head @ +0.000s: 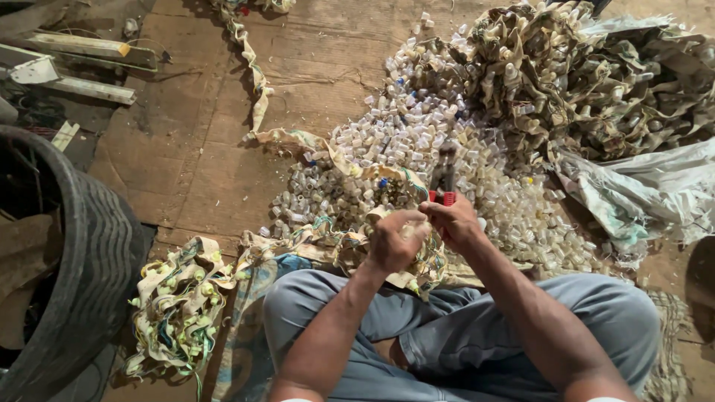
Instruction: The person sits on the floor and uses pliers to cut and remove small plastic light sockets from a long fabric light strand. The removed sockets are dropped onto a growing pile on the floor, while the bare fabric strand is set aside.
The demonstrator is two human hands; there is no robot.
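My left hand (392, 242) is closed around a small clear plastic cap still attached to a beige fabric strip (350, 223) that lies over my lap. My right hand (453, 222) grips red-handled pliers (444, 179), whose dark jaws point away from me over the pile. The two hands are close together above my knees. A heap of loose clear plastic caps (417, 141) spreads over the floor just beyond the hands.
A big tangle of beige strips studded with caps (566, 74) lies at the back right, next to a white sack (655, 186). A bundle of strips (179, 305) rests at my left knee. A black tyre (89, 268) stands on the left. Cardboard (186, 149) covers the floor.
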